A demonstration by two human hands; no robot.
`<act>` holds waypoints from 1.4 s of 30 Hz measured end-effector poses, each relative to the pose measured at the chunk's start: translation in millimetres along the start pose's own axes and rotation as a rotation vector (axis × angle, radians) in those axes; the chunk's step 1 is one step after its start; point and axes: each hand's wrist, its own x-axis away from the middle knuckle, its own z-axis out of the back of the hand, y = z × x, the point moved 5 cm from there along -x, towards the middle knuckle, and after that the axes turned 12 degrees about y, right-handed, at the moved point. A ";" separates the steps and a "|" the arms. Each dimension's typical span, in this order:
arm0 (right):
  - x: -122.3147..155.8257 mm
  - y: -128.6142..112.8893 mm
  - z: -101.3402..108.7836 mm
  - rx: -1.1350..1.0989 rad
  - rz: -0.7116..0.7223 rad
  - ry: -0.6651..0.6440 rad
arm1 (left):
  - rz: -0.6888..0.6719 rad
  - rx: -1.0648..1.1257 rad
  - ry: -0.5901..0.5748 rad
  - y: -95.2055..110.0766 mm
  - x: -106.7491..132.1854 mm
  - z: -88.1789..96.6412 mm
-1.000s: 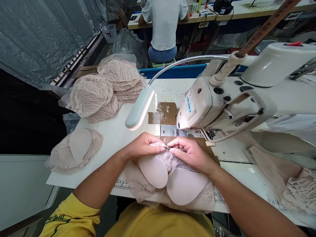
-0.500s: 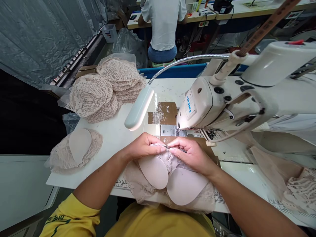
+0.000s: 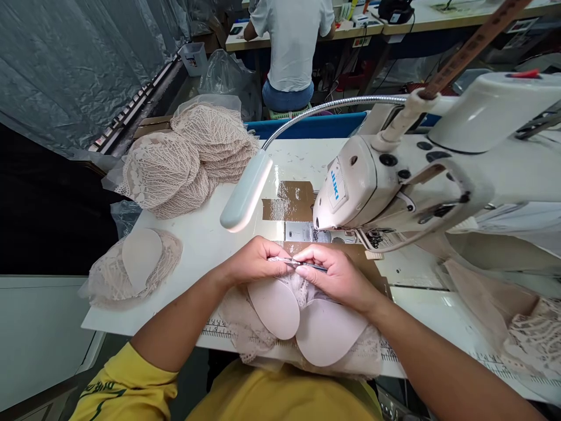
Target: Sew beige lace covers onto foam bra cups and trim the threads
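Note:
A beige lace bra piece [image 3: 307, 327] with two smooth padded cups lies at the table's near edge, in front of the sewing machine [image 3: 394, 187]. My left hand [image 3: 252, 260] is closed, pinching the lace at the top centre of the piece. My right hand [image 3: 335, 275] is closed too, holding a thin metal tool [image 3: 302, 264] whose tip meets the lace between both hands. The tool's kind is too small to tell.
A gooseneck lamp [image 3: 245, 193] hangs over the table just beyond my hands. A stack of lace cups [image 3: 188, 158] sits at the far left, a single lace cup [image 3: 135, 263] nearer left. More lace lies at the right edge [image 3: 530, 339]. A person sits at a bench behind [image 3: 291, 47].
Almost nothing has moved. My hands have shifted very slightly at the same spot on the lace.

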 end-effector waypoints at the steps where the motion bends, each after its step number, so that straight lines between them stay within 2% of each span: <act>1: -0.1 0.1 0.2 0.012 -0.002 0.002 | -0.004 0.003 -0.003 0.5 0.2 0.0; 10: -1.4 3.5 3.4 0.018 0.002 -0.023 | -0.031 -0.052 0.048 -0.6 -0.4 0.5; 14: -1.4 5.5 0.2 0.046 -0.021 0.020 | -0.071 -0.091 0.047 -2.4 -1.0 -2.5; 17: -1.4 9.5 -3.7 -0.077 -0.100 0.046 | -0.087 -0.103 0.058 -2.2 -0.8 -4.3; 20: -0.6 11.4 -11.8 -0.192 -0.189 -0.055 | -0.120 -0.093 0.036 0.7 0.4 -3.7; 22: -0.7 11.8 -13.2 -0.133 -0.205 -0.087 | -0.127 -0.157 0.004 1.7 1.8 0.0; 26: -2.5 14.1 -7.1 0.054 -0.174 -0.029 | -0.075 -0.308 0.025 0.1 3.5 16.6; 30: -2.8 15.2 -4.7 0.078 -0.147 -0.015 | -0.070 -0.186 0.047 1.1 3.7 22.1; 35: -1.9 16.5 -3.7 0.057 -0.157 -0.005 | -0.087 -0.062 0.068 0.5 1.0 11.8; 42: -3.2 14.9 -2.8 -0.008 -0.133 -0.015 | -0.009 0.081 -0.003 1.0 -1.2 1.8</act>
